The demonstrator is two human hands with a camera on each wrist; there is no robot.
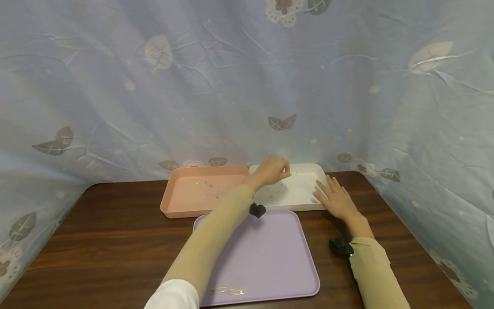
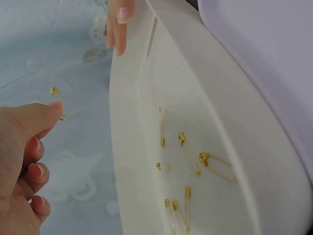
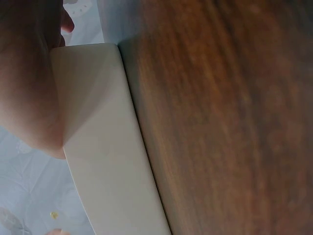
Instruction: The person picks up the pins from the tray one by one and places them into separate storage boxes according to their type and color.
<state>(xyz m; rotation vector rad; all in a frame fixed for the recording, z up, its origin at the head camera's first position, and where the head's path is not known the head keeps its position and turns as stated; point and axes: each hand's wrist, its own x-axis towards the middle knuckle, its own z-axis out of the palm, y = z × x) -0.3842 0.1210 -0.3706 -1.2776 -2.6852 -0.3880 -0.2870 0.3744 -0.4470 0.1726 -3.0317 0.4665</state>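
Observation:
Above the white tray (image 1: 305, 191), my left hand (image 1: 272, 170) pinches a small gold safety pin (image 2: 55, 91) between thumb and finger, as the left wrist view shows; its other fingers are curled. Several more gold safety pins (image 2: 188, 193) lie scattered on that tray's floor. At the tray's right end my right hand (image 1: 336, 199) rests with spread fingers at the rim, holding nothing. The right wrist view shows part of the right hand (image 3: 27, 98) beside the tray's outer wall (image 3: 105, 122).
A pink tray (image 1: 179, 195) to the left holds several thin silvery pins (image 1: 214, 194). Nearer me is a purple tray (image 1: 270, 257) with gold safety pins (image 1: 227, 291) near its front edge. All stand on a dark wooden table (image 1: 115, 249), with a patterned blue curtain (image 1: 231, 86) behind.

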